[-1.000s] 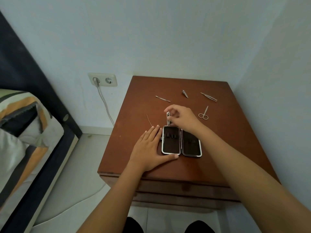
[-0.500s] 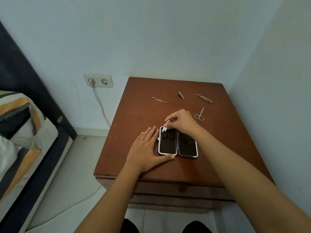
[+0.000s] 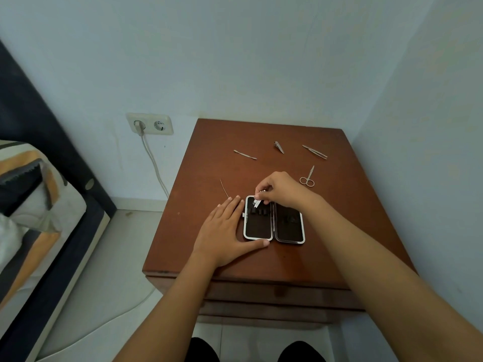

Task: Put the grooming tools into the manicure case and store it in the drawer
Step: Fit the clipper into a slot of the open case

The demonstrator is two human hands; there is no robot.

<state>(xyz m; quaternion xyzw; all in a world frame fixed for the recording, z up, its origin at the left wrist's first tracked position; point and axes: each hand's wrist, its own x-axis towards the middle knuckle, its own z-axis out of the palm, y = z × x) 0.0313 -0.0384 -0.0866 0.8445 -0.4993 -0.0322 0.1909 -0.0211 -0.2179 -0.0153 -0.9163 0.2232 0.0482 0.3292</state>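
Observation:
A black manicure case (image 3: pixel 274 222) with a silver rim lies open flat on the brown nightstand (image 3: pixel 339 231). My left hand (image 3: pixel 226 229) rests flat against the case's left side, thumb along its front edge. My right hand (image 3: pixel 281 189) pinches a small silver nail clipper (image 3: pixel 257 203) over the top of the case's left half. Farther back lie a cuticle pusher (image 3: pixel 245 154), a second small clipper (image 3: pixel 279 147), tweezers (image 3: pixel 315 151), small scissors (image 3: pixel 308 176) and a thin needle-like tool (image 3: pixel 224 188).
The nightstand stands in a corner, walls behind and to the right. Its closed drawer front (image 3: pixel 261 293) faces me below the top. A wall socket (image 3: pixel 150 124) with a white cable is on the left, and a bed (image 3: pixel 31 205) further left.
My right hand has lowered the nail clipper from upright above the case's far edge down onto the top of the left half. The left hand has stayed against the case.

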